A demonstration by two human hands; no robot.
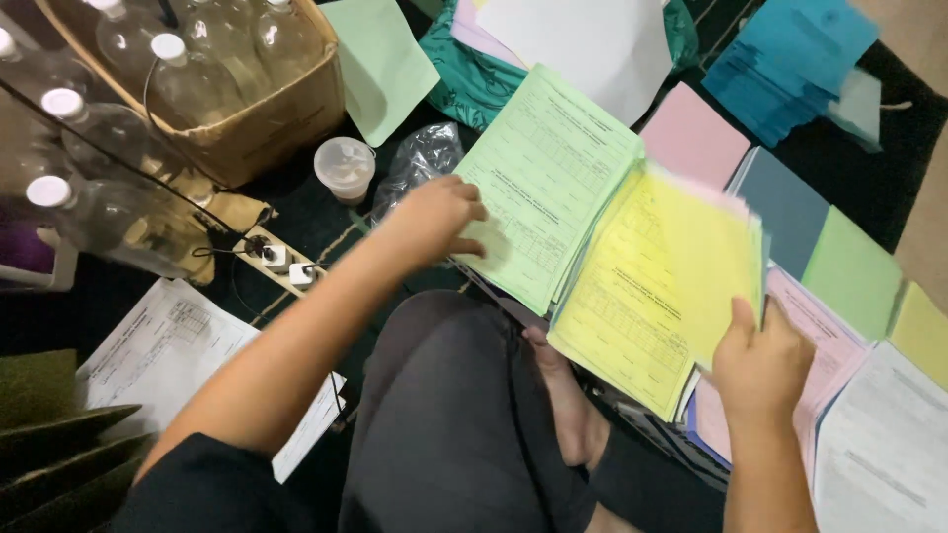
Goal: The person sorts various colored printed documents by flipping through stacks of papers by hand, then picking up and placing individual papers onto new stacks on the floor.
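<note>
My left hand (434,219) rests with curled fingers on the left edge of a pale green printed form (548,178) that tops a stack. My right hand (760,367) grips the lower right corner of a yellow printed sheet (657,286), lifted and bent with several coloured sheets behind it. Both stacks lie side by side on the dark floor in front of my bent knee (444,395).
A cardboard box of clear bottles (237,89) stands at the upper left. A small lidded plastic cup (345,168) and a power strip (281,262) lie beside it. Pink, green, blue and white paper piles (839,296) spread right. White forms (163,350) lie left.
</note>
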